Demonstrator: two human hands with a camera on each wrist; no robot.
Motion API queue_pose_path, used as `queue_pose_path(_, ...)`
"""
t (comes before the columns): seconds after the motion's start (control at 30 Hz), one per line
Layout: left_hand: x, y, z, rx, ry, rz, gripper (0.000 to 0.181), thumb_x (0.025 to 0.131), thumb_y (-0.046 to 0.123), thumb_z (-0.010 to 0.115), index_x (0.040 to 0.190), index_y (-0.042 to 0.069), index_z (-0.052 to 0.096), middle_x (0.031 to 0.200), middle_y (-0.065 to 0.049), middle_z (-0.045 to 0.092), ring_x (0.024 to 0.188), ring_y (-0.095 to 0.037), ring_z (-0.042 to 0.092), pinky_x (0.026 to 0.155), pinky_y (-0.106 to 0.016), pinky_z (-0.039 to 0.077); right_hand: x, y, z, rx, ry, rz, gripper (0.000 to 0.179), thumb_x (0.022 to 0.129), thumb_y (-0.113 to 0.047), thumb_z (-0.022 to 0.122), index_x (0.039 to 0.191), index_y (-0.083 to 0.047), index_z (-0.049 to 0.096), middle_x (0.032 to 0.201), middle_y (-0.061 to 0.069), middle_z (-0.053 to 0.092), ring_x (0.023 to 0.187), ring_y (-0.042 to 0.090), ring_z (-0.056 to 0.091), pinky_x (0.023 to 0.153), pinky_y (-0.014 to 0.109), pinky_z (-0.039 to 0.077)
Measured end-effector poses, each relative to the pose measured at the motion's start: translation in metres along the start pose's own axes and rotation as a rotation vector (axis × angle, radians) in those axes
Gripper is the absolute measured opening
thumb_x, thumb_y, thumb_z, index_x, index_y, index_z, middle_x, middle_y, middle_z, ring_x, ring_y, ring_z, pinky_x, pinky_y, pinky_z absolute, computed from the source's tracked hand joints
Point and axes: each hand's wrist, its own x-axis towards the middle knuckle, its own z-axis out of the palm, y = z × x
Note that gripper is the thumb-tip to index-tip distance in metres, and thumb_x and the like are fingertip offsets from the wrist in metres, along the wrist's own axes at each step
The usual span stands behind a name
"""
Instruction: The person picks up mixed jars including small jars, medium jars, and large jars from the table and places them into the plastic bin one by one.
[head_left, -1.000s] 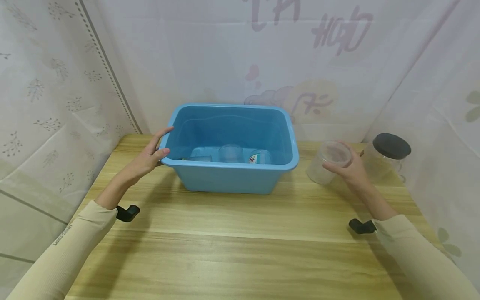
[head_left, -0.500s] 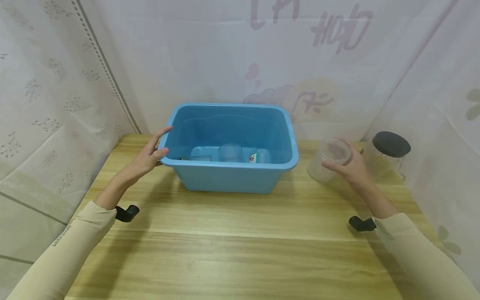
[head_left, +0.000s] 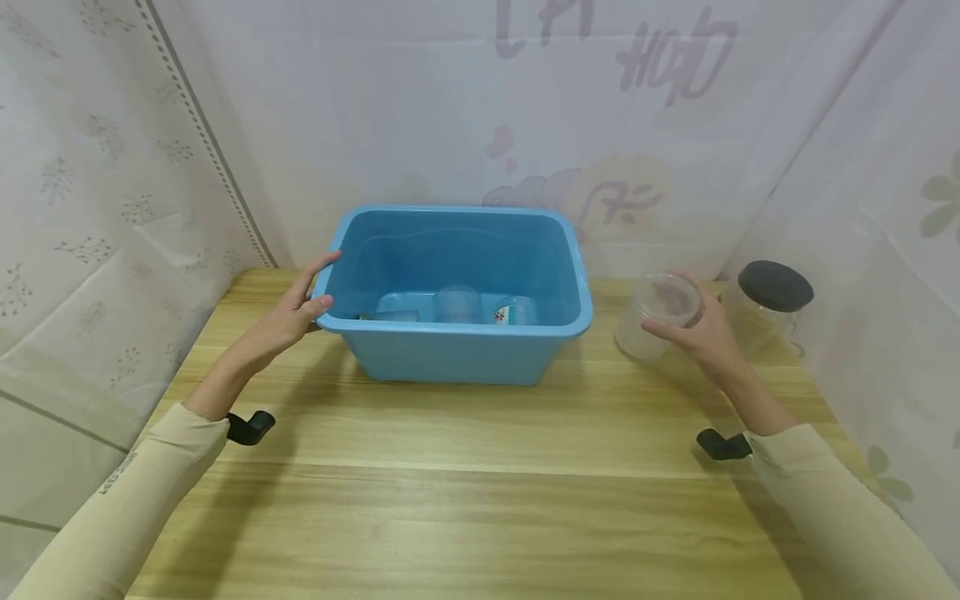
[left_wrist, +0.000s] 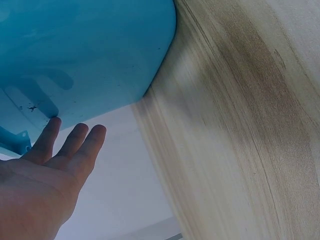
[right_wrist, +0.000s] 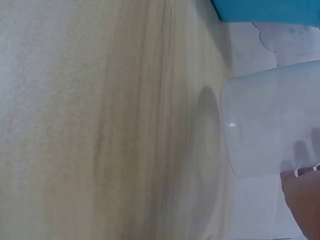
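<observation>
A blue plastic tub (head_left: 450, 354) stands on the wooden table. My left hand (head_left: 288, 317) holds its left rim, thumb and forefinger over the edge; in the left wrist view the other fingers (left_wrist: 89, 145) extend below the rim. To the right of the tub, my right hand (head_left: 701, 327) grips a translucent plastic jar (head_left: 645, 333) around its upper side. The right wrist view shows the jar (right_wrist: 265, 125) with a shadow on the table beside its base. Behind my right hand stands a clear jar with a black lid (head_left: 776, 286), partly hidden.
Inside the tub lie several clear containers, among them a round one (head_left: 459, 305) and one with a flowered label (head_left: 513, 312). The wooden tabletop (head_left: 465, 483) stretches in front of the tub. Printed curtains (head_left: 420, 125) hang behind the table and at both sides.
The jar in my right hand has shifted slightly backward and stands a little more upright. My left hand stays on the tub's rim. The whole view has drifted slightly.
</observation>
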Motion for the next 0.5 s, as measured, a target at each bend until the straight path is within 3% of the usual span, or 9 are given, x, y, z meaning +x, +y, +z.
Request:
queue_pose_path(0.17,-0.002,0.000,0.000,0.006,0.005,-0.002,0.064,0.111,0.016,0.041,0.165,0.027,0.008,0.166,-0.005,-0.012,0.131,-0.038,0.027,0.107,-0.070,0.026,0.004,-0.001,0.000,0.017,-0.004,-0.035,0.080,0.080,0.001,0.085,0.149,-0.006,0.046,0.137,0.026,0.046,0.117,0.038,0.043,0.084,0.023,0.044)
queue_pose_path(0.33,-0.001,-0.001,0.000,0.008,0.006,0.002,0.064,0.111,0.015,0.041,0.165,0.027,0.008,0.166,-0.004,-0.014,0.137,-0.039,0.021,0.106,-0.073,0.025,0.008,-0.004,0.001,0.010,-0.010,-0.059,0.078,0.080,0.002,0.084,0.148,-0.005,0.047,0.136,0.025,0.046,0.117,0.038,0.042,0.084,0.022,0.043)
queue_pose_path(0.5,-0.001,-0.001,-0.001,0.021,0.008,0.004,0.064,0.111,0.016,0.041,0.165,0.028,0.008,0.166,-0.004,-0.009,0.131,-0.040,0.027,0.105,-0.072,0.026,0.013,-0.010,0.003,0.007,-0.018,-0.078,0.079,0.078,0.004,0.085,0.147,-0.003,0.047,0.137,0.022,0.047,0.118,0.038,0.041,0.085,0.025,0.043)
